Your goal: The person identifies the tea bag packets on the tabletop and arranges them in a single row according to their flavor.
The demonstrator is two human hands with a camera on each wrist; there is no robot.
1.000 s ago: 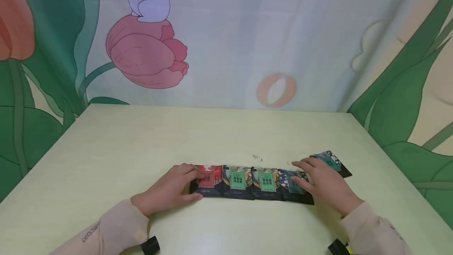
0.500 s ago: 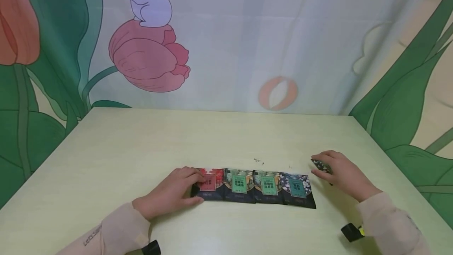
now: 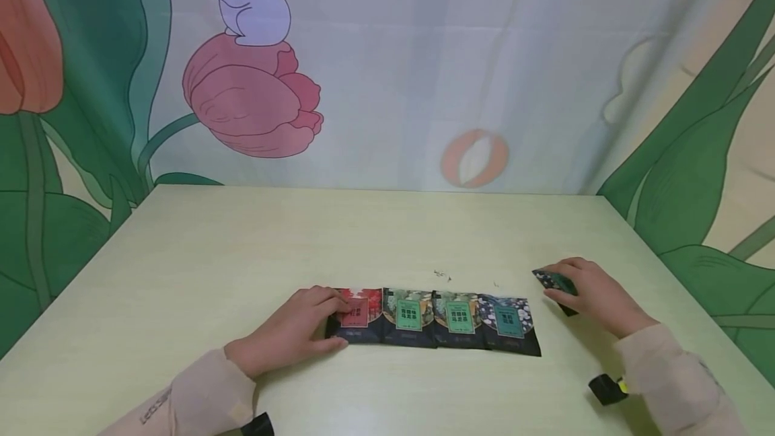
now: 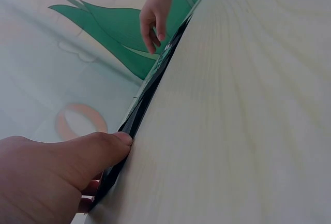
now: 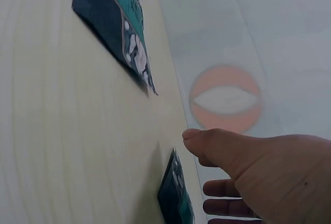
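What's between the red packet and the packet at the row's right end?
Two green-labelled packets lie between the red packet and the right-end packet, as the head view shows.

Near the right hand lies one dark sachet; farther from this hand lies a second sachet.

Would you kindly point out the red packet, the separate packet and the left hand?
Red packet [image 3: 360,315], head view: its red front.
Separate packet [image 5: 169,194], right wrist view: its plain dark part.
Left hand [image 3: 297,327], head view: back of the hand.
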